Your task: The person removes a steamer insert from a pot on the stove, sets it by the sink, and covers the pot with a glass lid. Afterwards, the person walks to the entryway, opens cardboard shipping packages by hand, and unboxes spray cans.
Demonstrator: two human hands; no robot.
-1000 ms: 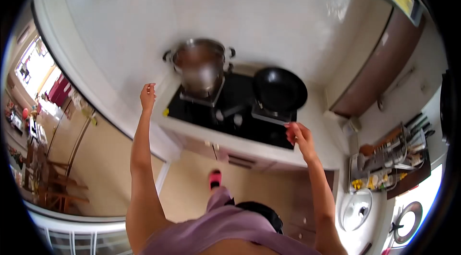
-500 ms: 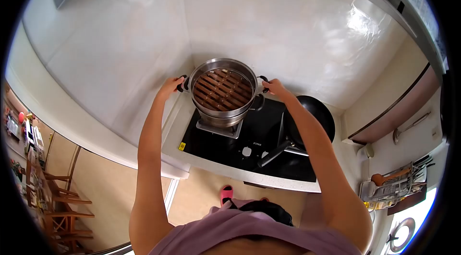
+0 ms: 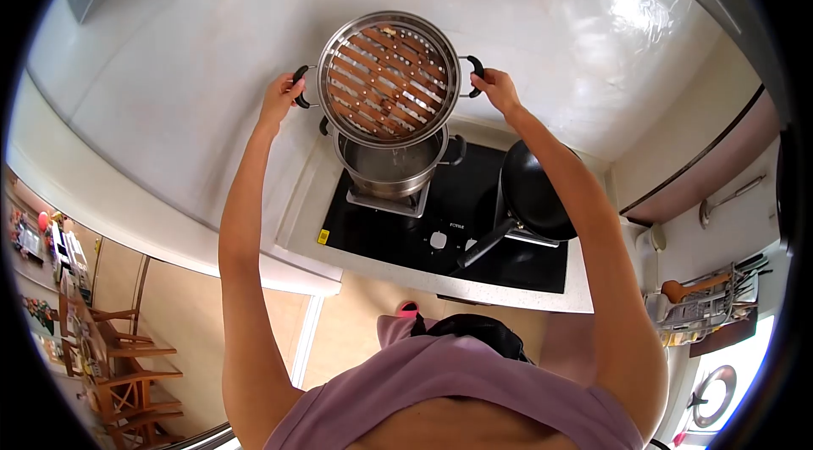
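A round metal steamer tier [image 3: 326, 103] is raised above the stove, tilted so that its inside faces me. Brown wooden slats [image 3: 389, 82] lie across its perforated bottom. My left hand [image 3: 280, 98] is closed round the black handle on the left side; my right hand [image 3: 497, 88] grips the matching handle on the right. Below the tier stands a metal pot [image 3: 391, 183] on the left burner, its mouth partly hidden by the tier. What looks like liquid shows inside the pot.
A black wok [image 3: 535, 187] with a long handle sits on the right burner of the black cooktop [image 3: 389, 242]. White walls rise behind and to the left. At the right, a wire rack [image 3: 703, 314] holds utensils. Wooden chairs [image 3: 127, 365] stand far left.
Both hands have lifted the steamer tier up off the pot and away toward the wall, tilting it. The pot's inside now shows beneath it.
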